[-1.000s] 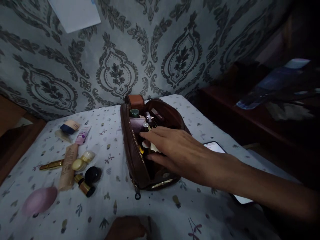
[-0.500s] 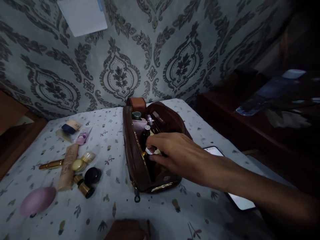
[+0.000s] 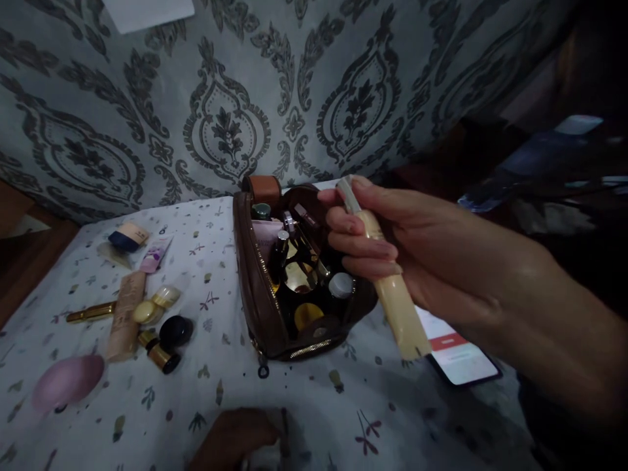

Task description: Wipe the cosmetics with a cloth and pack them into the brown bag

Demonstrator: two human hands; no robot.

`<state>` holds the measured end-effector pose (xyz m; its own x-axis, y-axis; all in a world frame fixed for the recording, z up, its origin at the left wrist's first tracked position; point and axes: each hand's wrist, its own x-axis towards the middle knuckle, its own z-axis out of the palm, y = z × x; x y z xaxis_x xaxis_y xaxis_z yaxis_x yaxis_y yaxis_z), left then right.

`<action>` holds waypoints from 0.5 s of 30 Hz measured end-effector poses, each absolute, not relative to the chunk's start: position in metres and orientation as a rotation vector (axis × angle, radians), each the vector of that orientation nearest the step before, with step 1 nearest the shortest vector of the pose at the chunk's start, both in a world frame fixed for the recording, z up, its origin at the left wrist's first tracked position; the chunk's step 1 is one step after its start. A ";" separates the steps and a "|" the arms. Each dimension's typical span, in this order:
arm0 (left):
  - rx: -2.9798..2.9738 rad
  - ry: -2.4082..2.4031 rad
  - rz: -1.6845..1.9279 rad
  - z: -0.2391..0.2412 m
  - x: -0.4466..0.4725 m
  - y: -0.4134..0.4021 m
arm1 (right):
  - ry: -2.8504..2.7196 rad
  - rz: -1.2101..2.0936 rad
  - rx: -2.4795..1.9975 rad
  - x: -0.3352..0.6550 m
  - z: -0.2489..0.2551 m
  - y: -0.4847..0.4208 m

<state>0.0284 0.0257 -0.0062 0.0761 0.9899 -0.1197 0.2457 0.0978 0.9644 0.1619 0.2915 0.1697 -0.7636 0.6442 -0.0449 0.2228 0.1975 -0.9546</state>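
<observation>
My right hand (image 3: 392, 242) is closed round a pale cream cosmetic tube (image 3: 400, 311), held tilted above the right side of an open brown toiletry bag (image 3: 255, 294). The tube's cap end sticks up past my fingers and its flat end points down to the right. Inside the bag stand several small bottles, jars and compacts. My left hand (image 3: 235, 441) lies low at the bottom edge on the cloth, its fingers curled and mostly hidden in the dark.
A floral cloth (image 3: 147, 405) covers the surface. Left of the bag lie a beige tube (image 3: 122, 317), a gold stick (image 3: 91, 313), small jars (image 3: 174, 330) and a pink sponge (image 3: 66, 383). A lit phone (image 3: 458, 356) lies right of the bag. Patterned wall behind.
My right hand has come up out of the bag with the cream tube in its fingers and lifted it toward me. The left hand has stayed put.
</observation>
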 end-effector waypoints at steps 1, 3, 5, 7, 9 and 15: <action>1.345 1.357 0.928 -0.006 0.028 0.026 | -2.157 1.601 -0.801 0.160 0.171 0.291; 1.353 1.344 0.919 -0.005 0.026 0.026 | -2.276 1.629 -0.798 0.157 0.174 0.290; 1.357 1.339 0.919 -0.006 0.026 0.025 | -2.402 1.702 -0.836 0.156 0.177 0.288; 1.359 1.338 0.925 -0.008 0.027 0.025 | -2.539 1.703 -0.812 0.159 0.179 0.287; 1.360 1.336 0.929 -0.010 0.028 0.025 | -2.745 1.462 -0.700 0.164 0.180 0.288; 1.378 1.322 0.902 -0.007 0.024 0.025 | -3.131 0.497 -0.252 0.158 0.173 0.293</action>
